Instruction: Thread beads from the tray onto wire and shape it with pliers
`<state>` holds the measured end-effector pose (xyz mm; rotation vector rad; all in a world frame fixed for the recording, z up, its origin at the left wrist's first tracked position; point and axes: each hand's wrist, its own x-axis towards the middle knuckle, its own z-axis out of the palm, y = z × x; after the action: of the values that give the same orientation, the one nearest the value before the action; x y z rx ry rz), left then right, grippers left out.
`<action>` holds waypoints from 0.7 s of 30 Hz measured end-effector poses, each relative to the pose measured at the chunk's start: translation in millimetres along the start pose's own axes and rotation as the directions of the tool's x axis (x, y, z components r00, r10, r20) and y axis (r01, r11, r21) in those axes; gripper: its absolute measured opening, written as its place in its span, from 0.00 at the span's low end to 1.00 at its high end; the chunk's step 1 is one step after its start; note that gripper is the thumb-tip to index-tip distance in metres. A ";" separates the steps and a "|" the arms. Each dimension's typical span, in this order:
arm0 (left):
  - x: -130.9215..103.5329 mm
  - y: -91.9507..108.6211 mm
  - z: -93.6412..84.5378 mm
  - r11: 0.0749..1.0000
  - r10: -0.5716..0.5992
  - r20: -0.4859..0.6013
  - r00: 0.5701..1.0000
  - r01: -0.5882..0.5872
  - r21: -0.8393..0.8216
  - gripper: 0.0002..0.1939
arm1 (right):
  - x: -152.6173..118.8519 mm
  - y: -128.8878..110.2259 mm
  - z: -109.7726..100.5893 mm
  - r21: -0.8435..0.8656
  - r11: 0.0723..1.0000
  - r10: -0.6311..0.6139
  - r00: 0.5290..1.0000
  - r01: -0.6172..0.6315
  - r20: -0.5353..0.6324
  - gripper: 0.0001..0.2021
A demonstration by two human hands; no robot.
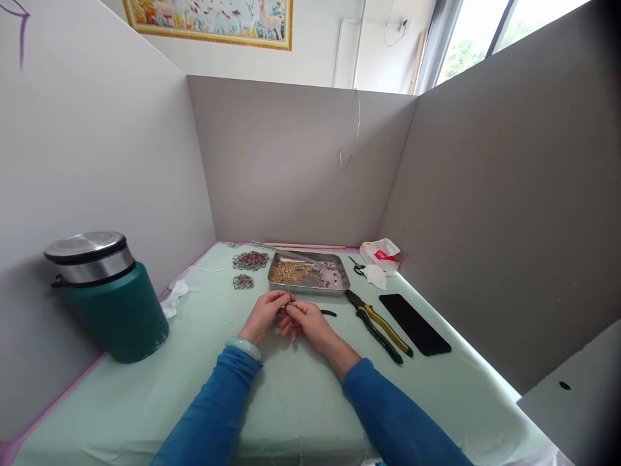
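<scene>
Close together in front of the metal tray [310, 290], my left hand [262, 318] and my right hand [314, 327] pinch a thin wire [289, 289] between their fingertips. A short end of it points up above the fingers; the rest is hidden by the hands. Gold beads [291, 272] fill the tray's left part, and clear and red beads [332, 276] lie in its right part. Just right of my right hand, a dark curved handle [328, 313] shows, its other end hidden. Two clusters of red-beaded wire pieces, one larger [250, 260] and one smaller [243, 281], lie left of the tray.
Yellow-and-green-handled pliers [381, 325] and a black phone [414, 324] lie at right. Small scissors [358, 267], a crumpled tissue [375, 276] and a white packet [381, 254] are behind them. A green flask [111, 310] stands at left beside another tissue [173, 299]. Grey partitions [301, 162] enclose the table.
</scene>
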<state>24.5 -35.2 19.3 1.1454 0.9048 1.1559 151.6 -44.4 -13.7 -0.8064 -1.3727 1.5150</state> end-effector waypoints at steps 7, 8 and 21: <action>5.4 -3.4 -5.7 0.989 0.073 -0.104 0.992 -0.085 -0.125 0.12 | -5.4 -5.5 -1.6 -0.466 0.855 -0.350 0.917 0.228 -0.194 0.12; 6.0 -3.8 -5.7 0.987 0.065 -0.100 0.993 -0.079 -0.137 0.12 | -5.0 -6.3 -5.0 -0.490 0.840 -0.385 0.893 0.233 -0.235 0.12; 6.7 -11.9 -3.8 0.997 -0.030 -0.150 0.988 0.040 0.062 0.08 | -8.6 -10.3 -46.4 -0.909 0.403 -0.522 0.789 -0.107 -0.325 0.13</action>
<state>24.8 -28.1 7.1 1.1013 1.0800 1.2035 198.9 -34.7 -12.3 -1.5115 -1.6711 0.0714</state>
